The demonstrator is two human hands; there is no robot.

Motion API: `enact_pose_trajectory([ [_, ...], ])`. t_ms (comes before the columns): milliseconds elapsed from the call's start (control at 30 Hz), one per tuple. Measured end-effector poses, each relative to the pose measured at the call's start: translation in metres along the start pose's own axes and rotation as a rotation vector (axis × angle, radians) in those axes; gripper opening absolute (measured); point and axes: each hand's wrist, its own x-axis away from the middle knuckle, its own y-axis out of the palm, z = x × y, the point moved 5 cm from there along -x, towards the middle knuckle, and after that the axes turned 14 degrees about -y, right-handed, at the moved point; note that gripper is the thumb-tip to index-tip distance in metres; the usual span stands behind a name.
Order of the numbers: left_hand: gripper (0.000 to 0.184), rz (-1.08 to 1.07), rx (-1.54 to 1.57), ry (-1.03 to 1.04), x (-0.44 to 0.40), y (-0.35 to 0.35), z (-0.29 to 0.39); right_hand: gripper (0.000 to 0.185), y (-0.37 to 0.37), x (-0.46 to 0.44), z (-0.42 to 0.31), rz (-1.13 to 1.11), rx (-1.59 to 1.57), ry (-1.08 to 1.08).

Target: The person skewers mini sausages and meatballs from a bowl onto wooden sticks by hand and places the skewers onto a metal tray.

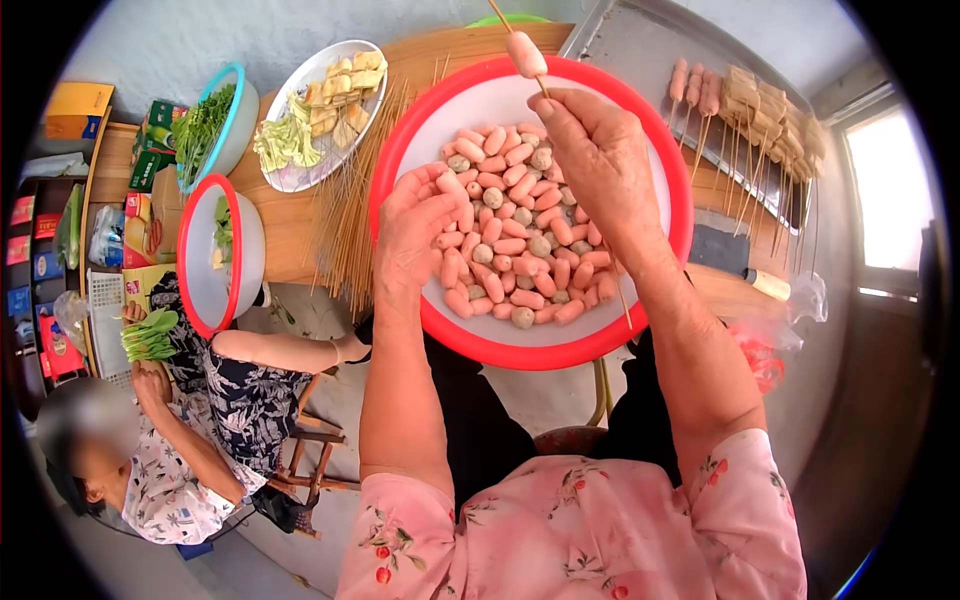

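A large white bowl with a red rim (400, 120) holds pink sausages (520, 265) and grey-brown balls (483, 254). Over its right part, my right hand (600, 150) pinches a bamboo skewer (628, 300); one sausage (526, 54) is threaded on it above my fingertips, and the stick's other end reaches down past my wrist. Above the bowl's left side, my left hand (412, 225) is closed with a sausage (455, 188) between its fingertips.
A metal tray (640, 50) with filled skewers (765, 120) and a cleaver (720, 248) lie right. Loose skewers (350, 220), a vegetable plate (290, 182) and bowls (248, 250) stand left. A seated person (185, 460) holds greens (150, 337) at lower left.
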Motion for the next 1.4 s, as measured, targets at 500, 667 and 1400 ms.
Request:
enact_pose_trajectory([
  [500, 0.032, -0.161, 0.453, 0.156, -0.007, 0.004, 0.028, 0.015, 0.022, 0.021, 0.014, -0.178, -0.007, -0.065],
  [667, 0.024, 0.054, 0.563, 0.074, -0.014, -0.007, 0.028, 0.014, 0.025, 0.025, 0.008, -0.308, -0.036, 0.073],
  [1400, 0.018, 0.151, 0.709, 0.106, -0.031, -0.019, 0.027, 0.014, 0.026, 0.043, -0.002, -0.634, -0.052, 0.209],
])
